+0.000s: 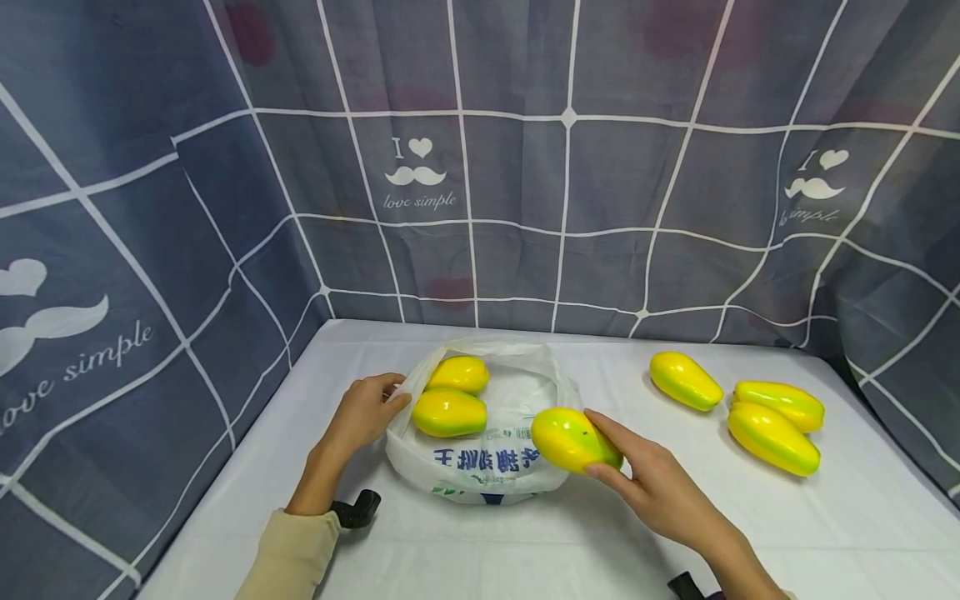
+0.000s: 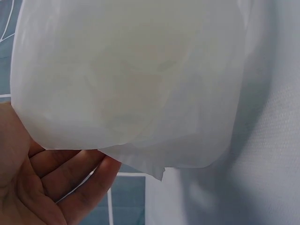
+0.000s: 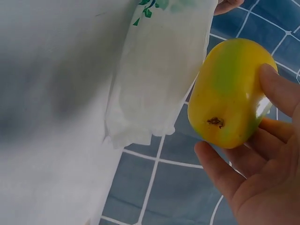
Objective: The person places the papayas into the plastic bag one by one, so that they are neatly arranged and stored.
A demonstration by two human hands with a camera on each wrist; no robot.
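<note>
A white plastic bag (image 1: pixel 480 467) with blue print lies open on the table, with two yellow-green mangoes (image 1: pixel 448 412) inside it. My left hand (image 1: pixel 367 410) pinches the bag's left rim (image 2: pixel 140 93) and holds it up. My right hand (image 1: pixel 645 475) grips a third mango (image 1: pixel 573 439) just over the bag's right edge; the right wrist view shows this mango (image 3: pixel 229 93) held between thumb and fingers, next to the bag (image 3: pixel 159 70). Three more mangoes (image 1: pixel 772 417) lie on the table to the right.
The table wears a white cloth (image 1: pixel 525 550). A grey checked curtain (image 1: pixel 525 192) closes in the back and both sides. Black wrist straps (image 1: pixel 358 508) show near my forearms.
</note>
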